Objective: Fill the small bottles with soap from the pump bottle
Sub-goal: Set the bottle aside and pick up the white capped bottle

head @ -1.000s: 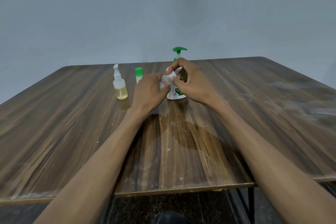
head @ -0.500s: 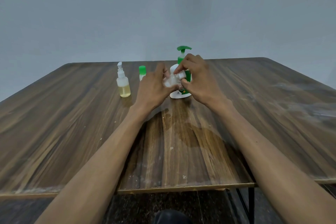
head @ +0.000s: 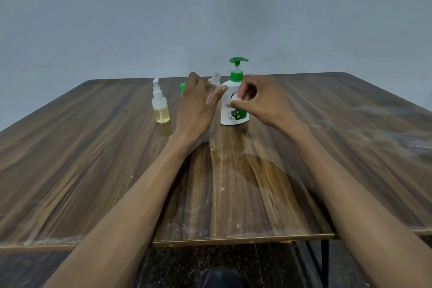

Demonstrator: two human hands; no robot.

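Note:
A white pump bottle (head: 230, 114) with a green pump head stands upright at the far middle of the wooden table (head: 93, 159). Just left of it, my left hand (head: 197, 107) grips a small clear bottle (head: 215, 79). The bottle is upright and its bare threaded neck shows above my fingers. My right hand (head: 264, 100) pinches a small white cap (head: 235, 101) in front of the pump bottle. A small spray bottle (head: 160, 106) holding yellow liquid stands to the left. A green-capped bottle (head: 182, 87) is mostly hidden behind my left hand.
The table's near edge (head: 233, 239) runs across the lower part of the view, with a black metal leg (head: 323, 262) under its right side. A plain grey wall rises behind the table. White smears mark the table's right side (head: 385, 128).
The white cap has come off the small clear bottle. My hands have drawn apart: the left now holds the bottle upright, the right has pulled the cap to the right.

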